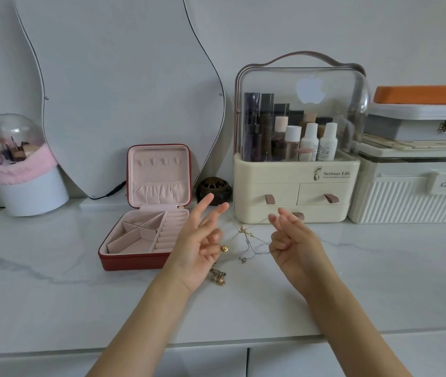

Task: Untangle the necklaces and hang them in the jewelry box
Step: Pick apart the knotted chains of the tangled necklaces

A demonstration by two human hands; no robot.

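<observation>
A tangle of thin gold and silver necklace chains [246, 240] hangs in the air between my two hands, above the white marble counter. My left hand [197, 246] pinches one end, with a small gold ball pendant [224, 248] at its fingertips and two fingers stretched up. My right hand [294, 240] pinches the other end of the chains. A gold pendant cluster [218, 276] dangles low under my left hand. The red jewelry box [145, 208] stands open to the left, with pink lining and small hooks [158, 161] in its upright lid.
A cream cosmetics organiser [298, 191] with a clear dome stands right behind my hands. A white ribbed case [407, 197] is at the right, a dark round holder [214, 189] behind the box, a domed brush holder [26, 180] at far left, a curvy mirror [124, 85] against the wall.
</observation>
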